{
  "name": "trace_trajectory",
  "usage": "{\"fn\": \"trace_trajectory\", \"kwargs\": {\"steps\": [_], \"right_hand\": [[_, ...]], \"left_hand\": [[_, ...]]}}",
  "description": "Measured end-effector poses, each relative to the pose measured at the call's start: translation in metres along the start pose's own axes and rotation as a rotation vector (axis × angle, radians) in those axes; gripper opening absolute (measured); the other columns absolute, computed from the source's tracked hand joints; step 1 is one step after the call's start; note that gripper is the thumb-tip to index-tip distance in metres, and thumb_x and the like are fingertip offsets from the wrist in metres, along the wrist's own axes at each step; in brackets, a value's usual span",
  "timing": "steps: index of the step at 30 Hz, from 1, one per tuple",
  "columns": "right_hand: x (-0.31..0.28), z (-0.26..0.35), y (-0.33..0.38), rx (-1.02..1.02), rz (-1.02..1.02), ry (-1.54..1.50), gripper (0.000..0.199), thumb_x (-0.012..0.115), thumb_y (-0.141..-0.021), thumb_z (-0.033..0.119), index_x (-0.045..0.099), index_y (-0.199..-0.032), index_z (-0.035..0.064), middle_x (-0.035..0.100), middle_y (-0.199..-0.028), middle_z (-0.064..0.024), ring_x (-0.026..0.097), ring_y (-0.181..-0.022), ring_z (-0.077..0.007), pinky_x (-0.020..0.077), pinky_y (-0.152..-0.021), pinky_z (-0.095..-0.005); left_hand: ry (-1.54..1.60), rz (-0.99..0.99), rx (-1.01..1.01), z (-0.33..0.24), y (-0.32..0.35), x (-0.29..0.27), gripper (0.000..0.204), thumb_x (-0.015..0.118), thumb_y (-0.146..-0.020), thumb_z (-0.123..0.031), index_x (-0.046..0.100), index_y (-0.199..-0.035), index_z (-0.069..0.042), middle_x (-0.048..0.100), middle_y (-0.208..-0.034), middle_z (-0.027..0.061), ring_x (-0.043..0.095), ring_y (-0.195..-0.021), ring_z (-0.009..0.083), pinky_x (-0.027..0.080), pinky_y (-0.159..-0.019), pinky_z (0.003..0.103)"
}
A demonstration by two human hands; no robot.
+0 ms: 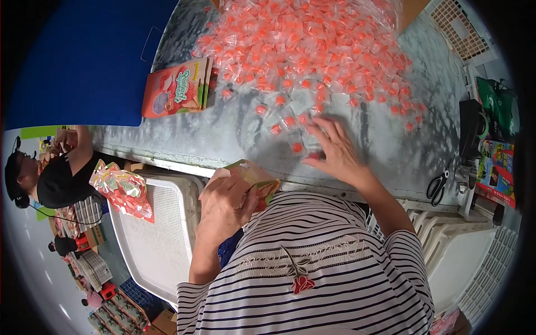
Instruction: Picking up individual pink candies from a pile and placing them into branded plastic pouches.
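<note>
My left hand (224, 202) holds an open pouch (258, 180) at the near edge of the grey table (223, 131), just above my striped shirt. My right hand (330, 149) lies flat on the table with its fingers spread over a few small wrapped orange candies (297, 147). A large heap of the same clear-wrapped orange candies (312, 44) covers the far middle of the table.
A stack of flat red-and-green pouches (177, 88) lies at the table's left. A filled bag of candies (124, 190) rests on a white crate (162, 240) below the table. Scissors (438, 187) lie at the right edge. Another person (50, 173) works at the left.
</note>
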State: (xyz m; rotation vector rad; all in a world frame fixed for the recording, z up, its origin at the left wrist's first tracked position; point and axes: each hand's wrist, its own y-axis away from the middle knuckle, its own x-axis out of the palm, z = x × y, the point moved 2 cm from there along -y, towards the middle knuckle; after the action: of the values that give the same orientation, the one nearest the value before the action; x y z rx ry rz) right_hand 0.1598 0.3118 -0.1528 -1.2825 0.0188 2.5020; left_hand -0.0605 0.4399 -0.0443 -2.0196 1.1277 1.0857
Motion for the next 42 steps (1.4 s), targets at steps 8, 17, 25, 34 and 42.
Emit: {"fn": "trace_trajectory", "kwargs": {"steps": [8, 17, 25, 34, 42], "right_hand": [[0.000, -0.018, 0.029, -0.028, -0.103, 0.057, 0.039, 0.076, -0.075, 0.018, 0.057, -0.105, 0.0031, 0.052, -0.114, -0.0121, 0.052, -0.102, -0.0328, 0.0465, -0.085, -0.0394], [0.020, 0.018, -0.028, -0.096, -0.136, -0.018, 0.050, 0.075, -0.077, 0.026, 0.053, -0.116, 0.0044, 0.049, -0.124, -0.0136, 0.048, -0.113, -0.0334, 0.0442, -0.093, -0.0411], [0.042, 0.012, -0.034, -0.146, -0.040, 0.173, 0.062, 0.075, -0.075, 0.028, 0.049, -0.126, 0.0038, 0.044, -0.131, -0.0149, 0.038, -0.124, -0.0353, 0.0386, -0.101, -0.0447], [0.024, 0.012, 0.010, -0.104, -0.051, 0.131, 0.038, 0.073, -0.077, 0.019, 0.057, -0.107, 0.0020, 0.050, -0.121, -0.0133, 0.046, -0.116, -0.0327, 0.0432, -0.092, -0.0423], [-0.005, -0.013, -0.019, -0.040, -0.272, -0.038, 0.013, 0.066, -0.082, 0.008, 0.059, -0.090, 0.0001, 0.060, -0.102, -0.0147, 0.057, -0.092, -0.0325, 0.0457, -0.082, -0.0375]], "left_hand": [[-0.001, 0.008, 0.021, 0.003, 0.001, 0.000, 0.008, 0.069, -0.073, -0.008, 0.062, -0.073, -0.005, 0.060, -0.073, 0.0082, 0.060, -0.070, 0.0286, 0.050, -0.063, 0.038], [-0.029, 0.001, 0.097, -0.002, -0.001, 0.002, 0.010, 0.069, -0.074, -0.009, 0.060, -0.072, -0.005, 0.059, -0.074, 0.0092, 0.058, -0.075, 0.0282, 0.048, -0.061, 0.039], [-0.007, -0.001, 0.029, 0.003, 0.008, 0.003, 0.010, 0.069, -0.073, -0.008, 0.061, -0.072, -0.003, 0.060, -0.075, 0.0104, 0.060, -0.075, 0.0291, 0.048, -0.062, 0.038], [0.015, -0.029, 0.084, 0.006, 0.002, 0.004, 0.010, 0.069, -0.073, -0.007, 0.060, -0.071, -0.003, 0.059, -0.073, 0.0105, 0.059, -0.072, 0.0293, 0.048, -0.061, 0.039], [0.015, -0.013, 0.083, 0.003, 0.004, 0.004, 0.009, 0.069, -0.073, -0.008, 0.061, -0.072, -0.003, 0.059, -0.074, 0.0102, 0.059, -0.069, 0.0292, 0.048, -0.062, 0.039]]}}
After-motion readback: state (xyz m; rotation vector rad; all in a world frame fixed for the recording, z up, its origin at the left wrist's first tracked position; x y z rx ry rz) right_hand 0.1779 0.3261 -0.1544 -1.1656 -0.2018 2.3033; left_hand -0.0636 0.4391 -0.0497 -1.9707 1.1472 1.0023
